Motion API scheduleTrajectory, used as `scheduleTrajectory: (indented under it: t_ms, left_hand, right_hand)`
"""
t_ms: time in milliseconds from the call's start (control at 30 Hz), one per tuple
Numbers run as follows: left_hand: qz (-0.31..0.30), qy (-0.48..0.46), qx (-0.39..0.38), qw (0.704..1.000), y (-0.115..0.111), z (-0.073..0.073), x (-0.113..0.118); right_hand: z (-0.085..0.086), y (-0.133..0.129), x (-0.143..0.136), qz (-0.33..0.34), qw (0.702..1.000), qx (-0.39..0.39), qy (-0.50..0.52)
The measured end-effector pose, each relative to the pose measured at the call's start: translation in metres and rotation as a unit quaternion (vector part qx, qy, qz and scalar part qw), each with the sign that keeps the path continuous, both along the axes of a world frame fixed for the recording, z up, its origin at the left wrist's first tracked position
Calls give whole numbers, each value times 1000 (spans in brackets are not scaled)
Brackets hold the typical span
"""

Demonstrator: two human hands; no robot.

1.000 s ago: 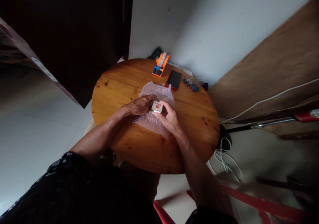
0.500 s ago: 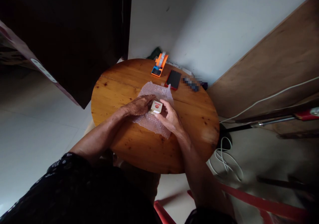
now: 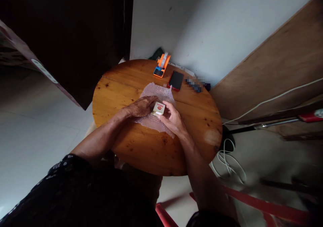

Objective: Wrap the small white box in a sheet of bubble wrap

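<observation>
A small pale box with rounded corners and a red label lies on a sheet of bubble wrap in the middle of the table. My right hand is closed on the box's right side, its thumb at the near corner and fingers at the far one. From the left, my left hand closes against the box, back of the hand up; its fingers reach past the far left corner, and their undersides are hidden. Bubble wrap spreads out beneath both hands.
On the round wooden table stand an orange tape dispenser and a dark red-edged phone-like slab. A blurred-out dark item lies beside them. A white cable coils on the floor at right, near red chair-like parts.
The box and my right hand have shifted very slightly right. The near edge of the bubble wrap has moved up and right. My left hand looks almost unmoved.
</observation>
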State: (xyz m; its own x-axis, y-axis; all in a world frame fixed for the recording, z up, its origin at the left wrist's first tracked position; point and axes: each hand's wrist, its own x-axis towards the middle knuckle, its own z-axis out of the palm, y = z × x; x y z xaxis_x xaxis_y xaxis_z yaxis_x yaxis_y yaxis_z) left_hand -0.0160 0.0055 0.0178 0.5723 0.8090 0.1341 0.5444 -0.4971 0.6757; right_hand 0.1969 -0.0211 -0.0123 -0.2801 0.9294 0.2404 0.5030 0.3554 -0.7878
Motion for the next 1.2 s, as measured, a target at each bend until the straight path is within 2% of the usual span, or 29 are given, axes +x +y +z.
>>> scheduleTrajectory:
  t_ms: [333,533,600,700,833,900,967,1067,1200]
  left_hand:
    - [-7,-20,5,1000,-1,1,1]
    - [50,-16,-19,998,1,3,1]
    - [65,-23,-20,997,-1,9,-1]
    - [63,0,21,998,-8,24,-5]
    - [-10,66,89,994,-30,50,-15]
    - [-44,89,98,990,-45,55,-21]
    - [-54,123,112,985,-60,50,-26]
    - [-19,170,110,979,-78,30,-28]
    - [5,187,98,977,-86,10,-22]
  right_hand:
    - [-2,2,2,6,1000,-7,-7]
    - [-1,3,2,6,1000,-6,-15]
    - [-1,3,2,8,1000,-6,-17]
    - [1,3,2,11,1000,-2,-20]
    - [4,4,3,17,1000,-8,-15]
    - [6,3,3,23,999,-20,-10]
    - [8,3,2,28,999,-21,-10]
    - [10,2,2,25,999,-3,-24]
    - [11,2,2,21,999,1,-28]
